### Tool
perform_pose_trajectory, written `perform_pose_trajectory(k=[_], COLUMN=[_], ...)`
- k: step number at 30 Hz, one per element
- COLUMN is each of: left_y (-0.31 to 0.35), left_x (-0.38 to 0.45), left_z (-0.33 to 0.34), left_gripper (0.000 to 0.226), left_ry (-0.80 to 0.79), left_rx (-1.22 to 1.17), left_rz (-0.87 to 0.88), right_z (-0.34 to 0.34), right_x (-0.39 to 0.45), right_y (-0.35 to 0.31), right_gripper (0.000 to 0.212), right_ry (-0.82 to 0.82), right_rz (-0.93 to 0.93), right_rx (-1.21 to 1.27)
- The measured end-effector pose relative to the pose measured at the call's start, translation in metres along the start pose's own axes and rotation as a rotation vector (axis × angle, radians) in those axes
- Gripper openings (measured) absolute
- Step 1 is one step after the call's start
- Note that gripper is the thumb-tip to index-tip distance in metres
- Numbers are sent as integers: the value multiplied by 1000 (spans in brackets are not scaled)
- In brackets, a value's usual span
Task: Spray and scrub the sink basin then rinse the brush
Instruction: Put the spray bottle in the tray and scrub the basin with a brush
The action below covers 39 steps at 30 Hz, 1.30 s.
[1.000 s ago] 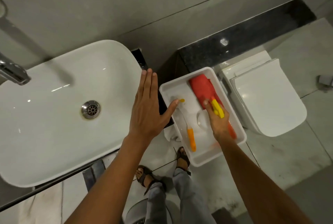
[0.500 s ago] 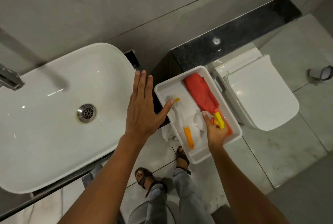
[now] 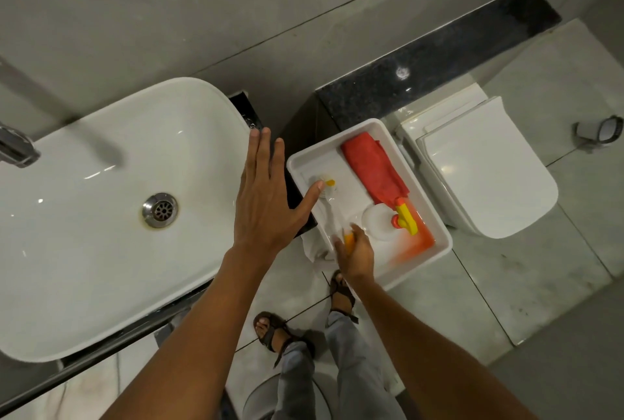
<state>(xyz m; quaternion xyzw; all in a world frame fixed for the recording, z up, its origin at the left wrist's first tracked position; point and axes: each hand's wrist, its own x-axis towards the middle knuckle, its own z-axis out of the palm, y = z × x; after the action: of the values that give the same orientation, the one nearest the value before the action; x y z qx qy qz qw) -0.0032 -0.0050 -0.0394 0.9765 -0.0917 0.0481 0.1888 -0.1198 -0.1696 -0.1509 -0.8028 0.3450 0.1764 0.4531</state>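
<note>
The white sink basin (image 3: 101, 250) with its metal drain (image 3: 159, 210) fills the left. To its right stands a white tray (image 3: 418, 264). In it lie a brush (image 3: 326, 188) with a white head and an orange handle, a spray bottle (image 3: 405, 217) with a yellow and red trigger and orange liquid, and a red cloth (image 3: 371, 166). My left hand (image 3: 266, 203) hovers flat and open over the basin's right edge, thumb at the tray's left rim beside the brush head. My right hand (image 3: 358, 255) is closed around the brush's orange handle inside the tray.
A chrome faucet (image 3: 17, 149) juts in at the far left. A white toilet (image 3: 483, 166) with its lid down stands right of the tray, under a black stone ledge (image 3: 439, 58). My feet in sandals (image 3: 270, 331) stand on the tiled floor below.
My right hand left the spray bottle's trigger and moved left onto the brush's orange handle. The bottle stays lying in the tray. My left hand has hardly moved.
</note>
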Motion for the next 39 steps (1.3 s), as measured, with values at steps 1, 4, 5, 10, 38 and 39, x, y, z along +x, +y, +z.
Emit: perform_pose_trajectory(k=[1, 4, 5, 10, 38, 39], left_y=[0, -2, -2, 1, -235, -236], left_x=[0, 1, 1, 1, -161, -163], left_z=[1, 3, 3, -1, -185, -182], left_gripper=[100, 99, 98, 95, 102, 101], left_ry=[-1, -10, -9, -37, 143, 140], left_rx=[11, 18, 15, 6, -158, -156], left_rz=[1, 16, 20, 15, -596, -602], right_z=[2, 4, 3, -2, 47, 58], right_x=[6, 18, 20, 12, -269, -271], right_y=[-2, -5, -6, -6, -242, -245], right_gripper=[62, 52, 49, 46, 51, 49], right_ry=[-9, -18, -27, -29, -547, -562], right_rz=[22, 93, 104, 82, -366, -349], right_rx=[-16, -25, -39, -40, -417, -477])
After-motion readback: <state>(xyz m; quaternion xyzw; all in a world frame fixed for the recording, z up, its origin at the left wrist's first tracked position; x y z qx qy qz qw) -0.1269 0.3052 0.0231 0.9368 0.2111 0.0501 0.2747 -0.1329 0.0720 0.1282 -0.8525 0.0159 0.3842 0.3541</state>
